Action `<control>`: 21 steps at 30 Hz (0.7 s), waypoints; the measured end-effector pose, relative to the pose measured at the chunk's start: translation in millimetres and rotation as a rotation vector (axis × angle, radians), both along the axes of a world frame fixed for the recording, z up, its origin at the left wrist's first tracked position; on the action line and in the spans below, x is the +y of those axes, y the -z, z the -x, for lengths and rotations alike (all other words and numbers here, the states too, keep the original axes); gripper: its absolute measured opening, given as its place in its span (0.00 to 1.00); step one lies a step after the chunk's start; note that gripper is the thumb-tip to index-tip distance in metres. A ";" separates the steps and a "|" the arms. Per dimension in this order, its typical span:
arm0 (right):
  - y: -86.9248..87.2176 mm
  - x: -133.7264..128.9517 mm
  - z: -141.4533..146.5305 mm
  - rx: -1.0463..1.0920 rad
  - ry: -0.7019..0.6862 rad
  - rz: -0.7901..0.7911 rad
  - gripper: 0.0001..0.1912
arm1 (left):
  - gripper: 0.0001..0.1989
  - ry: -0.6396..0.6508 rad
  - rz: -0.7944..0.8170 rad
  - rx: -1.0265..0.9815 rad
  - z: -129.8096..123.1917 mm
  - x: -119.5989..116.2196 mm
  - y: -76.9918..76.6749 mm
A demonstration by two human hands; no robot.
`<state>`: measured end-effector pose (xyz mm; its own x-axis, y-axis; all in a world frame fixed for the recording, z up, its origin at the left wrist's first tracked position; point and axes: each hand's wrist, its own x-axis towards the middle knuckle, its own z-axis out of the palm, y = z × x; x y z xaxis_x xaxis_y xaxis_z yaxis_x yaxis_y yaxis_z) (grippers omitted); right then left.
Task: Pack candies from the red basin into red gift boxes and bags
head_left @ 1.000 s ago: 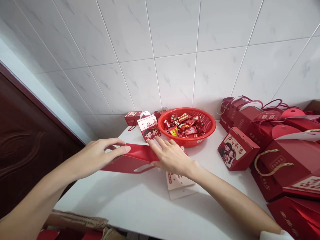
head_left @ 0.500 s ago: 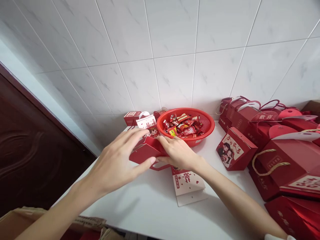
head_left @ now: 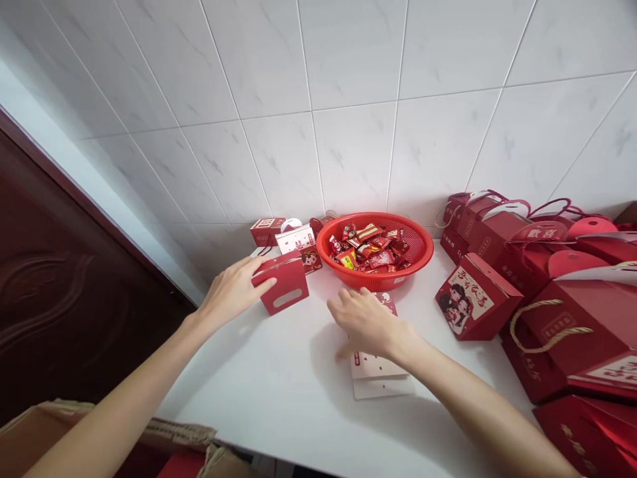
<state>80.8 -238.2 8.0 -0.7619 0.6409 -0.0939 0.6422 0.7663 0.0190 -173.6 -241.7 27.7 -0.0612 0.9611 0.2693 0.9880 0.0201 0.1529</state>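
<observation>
Box [head_left: 286,285] at 11 o'clock looks folded into shape, its filling impossible to tell; the pale carton [head_left: 382,365] at 4 o'clock seems flat, not opened out. The left hand [head_left: 226,289] clamps the box between thumb and fingers, while the right hand [head_left: 365,322], palm down with fingers parted and loosely curled, is over the carton.

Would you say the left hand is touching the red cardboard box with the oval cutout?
Touching: in the head view, the left hand has its thumb against the box.

Free: tbl [head_left: 249,392] front-L | Obst: red box [head_left: 283,282] rear-L, basket [head_left: 368,278] rear, gift bxs [head_left: 562,299] R
</observation>
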 end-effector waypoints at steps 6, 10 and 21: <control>22.8 -25.6 10.5 -0.345 0.157 0.010 0.39 | 0.31 -0.045 0.023 -0.023 6.6 18.6 -0.5; 29.8 -29.5 17.4 -0.326 0.172 -0.035 0.21 | 0.37 -0.041 0.003 -0.042 2.9 18.6 -5.0; 28.9 -37.3 22.0 -0.253 -0.011 -0.038 0.21 | 0.30 0.101 -0.164 -0.065 4.1 11.7 -3.4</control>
